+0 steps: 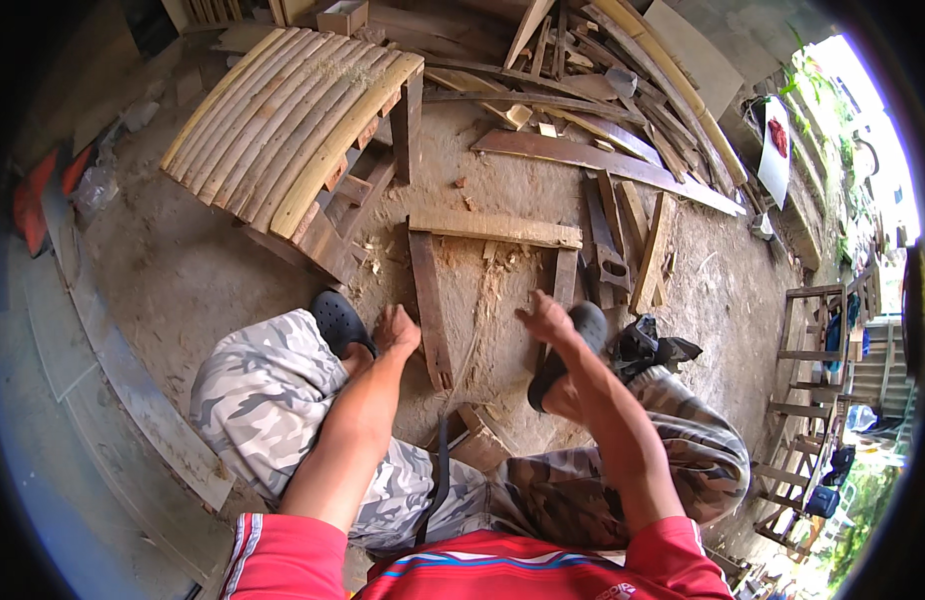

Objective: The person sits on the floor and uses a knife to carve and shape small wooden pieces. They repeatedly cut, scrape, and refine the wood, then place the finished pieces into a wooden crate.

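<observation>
Between my feet lies a U-shaped wooden frame: a pale crosspiece (495, 229) spans the far ends of a dark left leg (429, 310) and a shorter-looking right leg (564, 278). My left hand (398, 331) hangs beside the left leg, close to my dark clog (339, 324); its fingers look curled in, with no held thing visible. On the other side, my right hand (549, 320) is near the right leg and my other clog (589, 325). Its thumb and a finger stand apart, holding nothing I can see.
A slatted wooden seat (293, 120) stands at the far left. Planks (603, 168) and scrap wood are heaped at the back. A handsaw (611, 268) leans among offcuts on the right, near a black plastic bag (651, 347). A wooden block (481, 445) lies between my legs.
</observation>
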`<action>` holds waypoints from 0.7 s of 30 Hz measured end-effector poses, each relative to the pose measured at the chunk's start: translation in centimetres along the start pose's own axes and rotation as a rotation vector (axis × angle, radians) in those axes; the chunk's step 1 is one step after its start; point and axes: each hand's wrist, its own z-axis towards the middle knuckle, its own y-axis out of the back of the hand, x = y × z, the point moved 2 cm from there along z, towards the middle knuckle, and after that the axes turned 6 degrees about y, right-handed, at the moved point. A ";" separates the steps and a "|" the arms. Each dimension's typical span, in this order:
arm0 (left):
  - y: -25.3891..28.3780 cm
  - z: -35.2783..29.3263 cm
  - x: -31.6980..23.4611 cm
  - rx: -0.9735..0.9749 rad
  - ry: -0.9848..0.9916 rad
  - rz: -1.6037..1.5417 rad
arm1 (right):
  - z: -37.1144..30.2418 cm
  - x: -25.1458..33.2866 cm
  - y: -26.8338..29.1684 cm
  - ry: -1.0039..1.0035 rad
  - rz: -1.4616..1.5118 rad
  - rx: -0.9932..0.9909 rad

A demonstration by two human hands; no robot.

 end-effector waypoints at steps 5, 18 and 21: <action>-0.1 -1.6 4.2 0.080 -0.264 0.152 | -3.0 4.0 -6.2 0.025 0.131 0.285; -3.5 -5.0 4.2 0.202 -0.493 0.579 | -2.7 8.5 -23.8 0.263 0.141 0.213; -3.1 -4.4 4.0 0.174 -0.558 0.555 | -2.5 8.6 -22.9 0.095 0.272 0.365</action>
